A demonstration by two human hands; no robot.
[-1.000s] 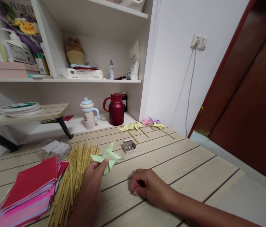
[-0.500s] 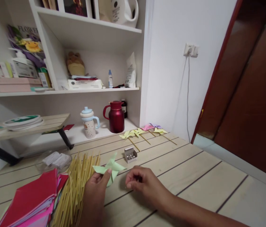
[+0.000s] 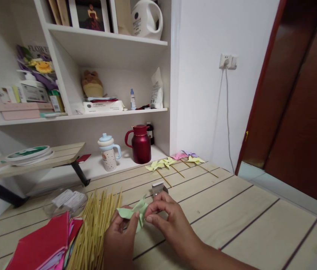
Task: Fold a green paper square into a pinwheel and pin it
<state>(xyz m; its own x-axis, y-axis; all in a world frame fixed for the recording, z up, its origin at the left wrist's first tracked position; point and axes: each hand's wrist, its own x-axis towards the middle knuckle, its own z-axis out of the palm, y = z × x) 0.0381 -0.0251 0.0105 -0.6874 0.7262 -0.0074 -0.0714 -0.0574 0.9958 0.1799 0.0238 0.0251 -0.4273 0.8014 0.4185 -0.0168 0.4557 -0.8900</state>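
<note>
Green paper pinwheel (image 3: 132,213) sits pinched in the left hand (image 3: 119,240). The right hand (image 3: 169,223) has left the table (image 3: 231,210), now nipping its centre.

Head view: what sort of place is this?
Probably a room in a home, set up for paper craft: wall shelves with a red jug, a wooden table bearing sticks, coloured paper and a green pinwheel.

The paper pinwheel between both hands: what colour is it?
The pinwheel is pale green; head view.
</note>
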